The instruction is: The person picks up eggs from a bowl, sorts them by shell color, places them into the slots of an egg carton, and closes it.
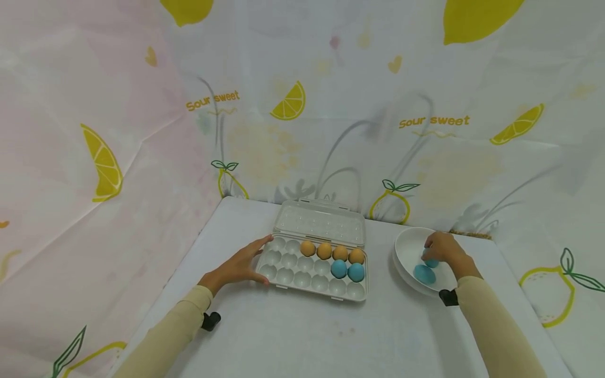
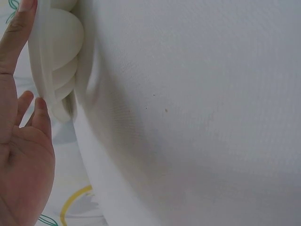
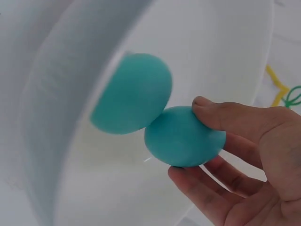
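Looks like pick step: right hand (image 1: 446,250) pinching blue egg (image 3: 181,141) in bowl (image 1: 403,257) right of carton (image 1: 304,263), left hand (image 1: 238,265) spread against carton; next probably needs straight lift.

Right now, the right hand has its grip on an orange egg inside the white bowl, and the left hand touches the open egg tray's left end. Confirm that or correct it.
The colour is wrong: the right hand has its grip on a blue egg inside the white bowl, as the right wrist view shows. The left hand does touch the open egg tray's left end.
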Available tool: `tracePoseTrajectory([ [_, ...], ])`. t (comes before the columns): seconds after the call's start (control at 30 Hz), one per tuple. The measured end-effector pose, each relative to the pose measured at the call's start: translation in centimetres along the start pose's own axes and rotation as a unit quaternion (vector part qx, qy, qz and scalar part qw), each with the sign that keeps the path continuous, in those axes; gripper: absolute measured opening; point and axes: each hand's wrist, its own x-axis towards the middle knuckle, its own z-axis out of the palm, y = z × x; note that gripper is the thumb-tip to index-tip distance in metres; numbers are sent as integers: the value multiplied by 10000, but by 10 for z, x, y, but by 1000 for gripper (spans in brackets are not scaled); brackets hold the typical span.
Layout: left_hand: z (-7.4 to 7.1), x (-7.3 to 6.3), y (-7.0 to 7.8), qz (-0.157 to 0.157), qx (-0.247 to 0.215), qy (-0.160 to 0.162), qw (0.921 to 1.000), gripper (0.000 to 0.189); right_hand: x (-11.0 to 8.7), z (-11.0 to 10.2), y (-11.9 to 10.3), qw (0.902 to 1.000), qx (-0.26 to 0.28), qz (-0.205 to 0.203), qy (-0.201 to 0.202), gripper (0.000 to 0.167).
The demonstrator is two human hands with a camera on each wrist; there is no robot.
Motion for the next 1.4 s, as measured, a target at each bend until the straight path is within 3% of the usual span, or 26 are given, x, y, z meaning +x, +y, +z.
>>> tracePoseTrajectory([
  [0.27,0,-2,-1,61,43,38,10000,122,-1,-5,-30,9928,-119,-857,829,34],
  [0.53,1,-1,-2,15,9,19,10000,122,-5,-8,-63,9769,-309,-1340,1634,29],
  [0.73,1,0,-1,47,-3,30,10000,122,-9,-2,-92,9649,-190,-1668,2019,30],
  [1.2,2,1,-7,100,-21,27,9999,122,-11,36,-147,9555,150,-2100,2065,35],
  [1.4,1,1,-6,86,-35,60,9999,124,-8,57,-164,9576,441,-2151,1866,32],
])
